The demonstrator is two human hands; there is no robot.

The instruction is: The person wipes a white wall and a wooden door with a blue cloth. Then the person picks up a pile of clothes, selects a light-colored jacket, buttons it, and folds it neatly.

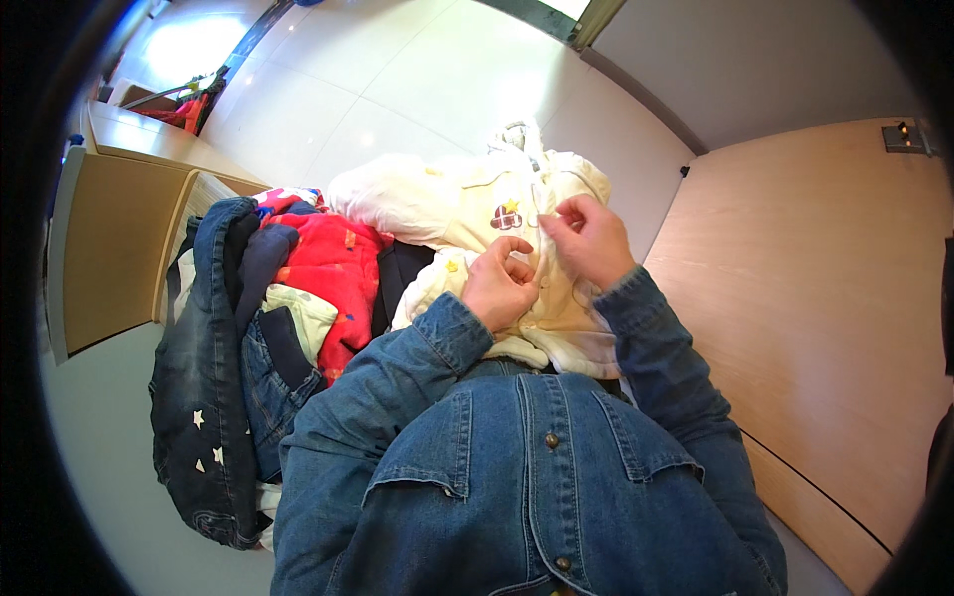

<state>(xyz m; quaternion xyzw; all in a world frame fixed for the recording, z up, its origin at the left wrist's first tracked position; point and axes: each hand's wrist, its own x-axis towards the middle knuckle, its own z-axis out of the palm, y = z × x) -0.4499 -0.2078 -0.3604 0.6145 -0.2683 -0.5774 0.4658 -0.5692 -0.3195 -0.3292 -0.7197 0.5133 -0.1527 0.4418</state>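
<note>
A cream child's garment [477, 197] with a button front, a yellow star and a plaid patch lies spread before me, over my lap as far as I can see. My left hand [503, 284] rests at the front of it, fingers curled, left of the buttoned edge. Just above and to the right, my right hand [589, 240] has its thumb and forefinger close to the front edge near the collar side. Whether either hand pinches the cloth cannot be made out.
On my left lies a heap of clothes: dark jeans [197, 417] with white stars, a red fleece garment [339, 261] and a pale green piece [305, 316]. A wooden cabinet panel [805, 298] stands at right, an open drawer or cabinet part [119, 246] at left. Beyond is tiled floor [387, 74].
</note>
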